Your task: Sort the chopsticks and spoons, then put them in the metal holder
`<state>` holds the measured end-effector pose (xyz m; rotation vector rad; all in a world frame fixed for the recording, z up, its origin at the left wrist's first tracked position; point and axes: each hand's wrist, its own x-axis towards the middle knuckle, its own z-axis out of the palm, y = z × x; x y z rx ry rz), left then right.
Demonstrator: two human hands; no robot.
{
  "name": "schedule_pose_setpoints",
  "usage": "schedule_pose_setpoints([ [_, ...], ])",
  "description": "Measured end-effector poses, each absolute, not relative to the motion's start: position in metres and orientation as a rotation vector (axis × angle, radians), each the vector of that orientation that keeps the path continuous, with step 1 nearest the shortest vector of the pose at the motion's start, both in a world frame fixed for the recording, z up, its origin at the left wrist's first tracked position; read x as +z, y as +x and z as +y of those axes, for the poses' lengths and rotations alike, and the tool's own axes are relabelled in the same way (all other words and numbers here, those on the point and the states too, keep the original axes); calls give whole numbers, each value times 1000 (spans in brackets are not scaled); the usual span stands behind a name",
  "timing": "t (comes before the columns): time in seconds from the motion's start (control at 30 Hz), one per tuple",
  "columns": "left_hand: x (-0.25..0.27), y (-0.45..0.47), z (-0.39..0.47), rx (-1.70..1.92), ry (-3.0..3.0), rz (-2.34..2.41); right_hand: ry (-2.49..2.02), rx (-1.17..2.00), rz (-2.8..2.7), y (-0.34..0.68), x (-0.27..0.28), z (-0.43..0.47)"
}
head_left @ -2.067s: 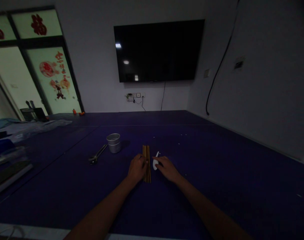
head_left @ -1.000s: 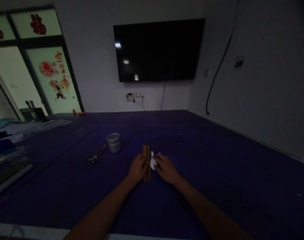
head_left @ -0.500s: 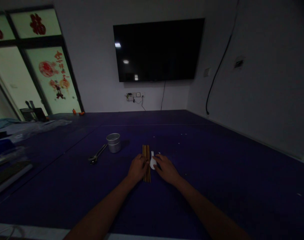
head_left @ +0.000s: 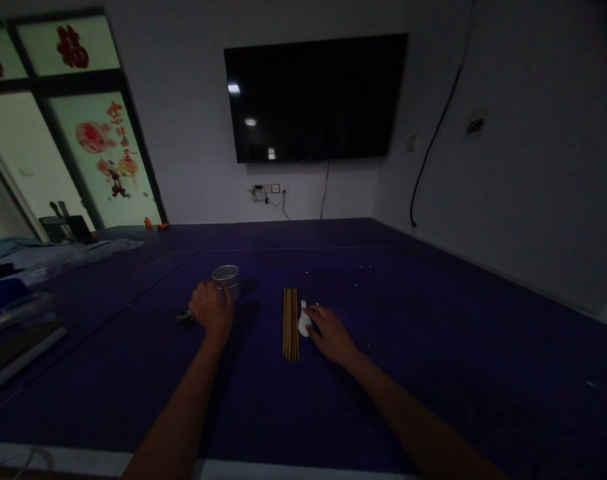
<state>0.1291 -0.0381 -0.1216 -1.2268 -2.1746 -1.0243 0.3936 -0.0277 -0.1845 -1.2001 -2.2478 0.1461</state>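
Note:
My right hand (head_left: 330,335) is at a white soup spoon (head_left: 304,323) lying on the purple tabletop, thumb at its bowl and forefinger by its handle. Just left of that spoon lies a row of several wooden chopsticks (head_left: 290,325), side by side and pointing away from me. My left hand (head_left: 212,310) is over the handles of some metal spoons (head_left: 184,318), its fingers slightly bent and the thumb apart. Only the dark, shiny bowl ends show beyond it. Right behind this hand stands a silver metal cup (head_left: 226,273), partly hidden; whether they touch I cannot tell.
Small white bits (head_left: 356,285) are scattered on the purple tabletop (head_left: 433,320). At the left edge are a shallow tray (head_left: 23,350), a blue box (head_left: 6,297) and clear plastic wrap (head_left: 83,257). A television (head_left: 316,100) hangs on the far wall.
My left hand has left the chopsticks and moved left to the metal spoons and cup, covering the spoon handles. My right hand stays at the white soup spoon.

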Motion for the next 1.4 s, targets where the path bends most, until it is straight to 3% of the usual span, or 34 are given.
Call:
schedule_pose_setpoints([
  [0.33, -141, 48, -39, -735, -997, -2746, -1193, 147, -2199, 393, -183, -28],
  [1.4, -144, 49, -24, -611, -1150, -2822, -1126, 169, -2188, 392, -188, -28],
])
